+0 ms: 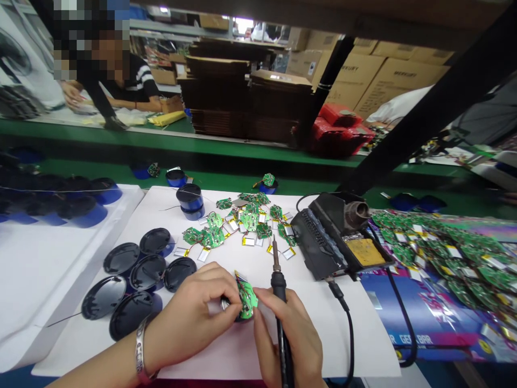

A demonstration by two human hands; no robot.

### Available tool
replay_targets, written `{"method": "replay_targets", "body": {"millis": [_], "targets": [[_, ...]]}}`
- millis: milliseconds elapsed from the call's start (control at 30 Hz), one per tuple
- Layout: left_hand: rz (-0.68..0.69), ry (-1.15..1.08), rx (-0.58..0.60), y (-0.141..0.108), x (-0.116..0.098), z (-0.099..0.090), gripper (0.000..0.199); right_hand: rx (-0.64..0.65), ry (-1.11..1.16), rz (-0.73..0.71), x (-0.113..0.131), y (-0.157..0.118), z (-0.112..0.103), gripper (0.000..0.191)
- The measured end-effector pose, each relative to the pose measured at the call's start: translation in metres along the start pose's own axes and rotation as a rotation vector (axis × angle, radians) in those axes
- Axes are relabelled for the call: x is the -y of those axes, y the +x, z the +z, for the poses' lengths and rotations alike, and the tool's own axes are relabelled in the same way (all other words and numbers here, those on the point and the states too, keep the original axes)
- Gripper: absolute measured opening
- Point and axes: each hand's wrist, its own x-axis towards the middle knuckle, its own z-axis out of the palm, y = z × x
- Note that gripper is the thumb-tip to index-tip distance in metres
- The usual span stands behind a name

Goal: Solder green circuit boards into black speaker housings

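Apparently the step in hand is steadying a green circuit board (247, 299) over the white sheet (363, 345), the left hand (197, 302) pinched tight at its left edge, the right hand (294, 331) curled around a soldering iron (278, 281), fingertips at the board's right edge, and the next move seemingly calls for a firm hold.

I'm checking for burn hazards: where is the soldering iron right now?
In the head view, the soldering iron is just right of centre in the right hand, left of the black station with the yellow sponge.
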Motion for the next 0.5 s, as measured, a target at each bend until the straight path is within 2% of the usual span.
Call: {"method": "replay_targets", "body": {"millis": [100, 267, 367, 433, 500], "targets": [[0.093, 0.082, -0.009, -0.003, 0.001, 0.005, 0.018, 0.036, 0.045, -0.059, -0.003, -0.003, 0.001, 0.045], [0.081, 0.168, -0.011, -0.005, 0.002, 0.013, 0.018, 0.009, 0.000, -0.065, -0.004, -0.006, -0.001, 0.045], [0.066, 0.174, 0.006, -0.004, 0.002, 0.013, 0.018, 0.002, -0.082, 0.096, 0.005, -0.008, -0.012, 0.043], [0.053, 0.173, 0.021, -0.003, 0.002, 0.013, 0.018, -0.023, -0.146, 0.276, 0.012, -0.012, -0.026, 0.040], [0.038, 0.175, 0.033, -0.003, 0.002, 0.013, 0.018, -0.052, -0.243, 0.383, 0.018, -0.015, -0.046, 0.036]]}}
